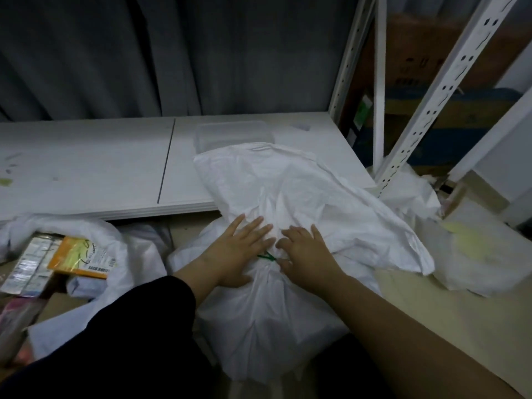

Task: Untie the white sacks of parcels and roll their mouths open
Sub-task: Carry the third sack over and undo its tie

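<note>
White woven sack (259, 326) stands right in front of me on the floor, its neck cinched by a green tie (267, 257), and the loose top above the tie flops back over the edge of the low white tabletop (86, 168). My left hand (241, 250) lies flat on that loose fabric, fingers straight and spread, just left of the tie. My right hand (306, 251) rests on the gathered neck just right of it, fingers bent; I cannot tell whether they pinch anything. To my left, another white sack (115, 249) lies open, showing an orange parcel (77, 254).
</note>
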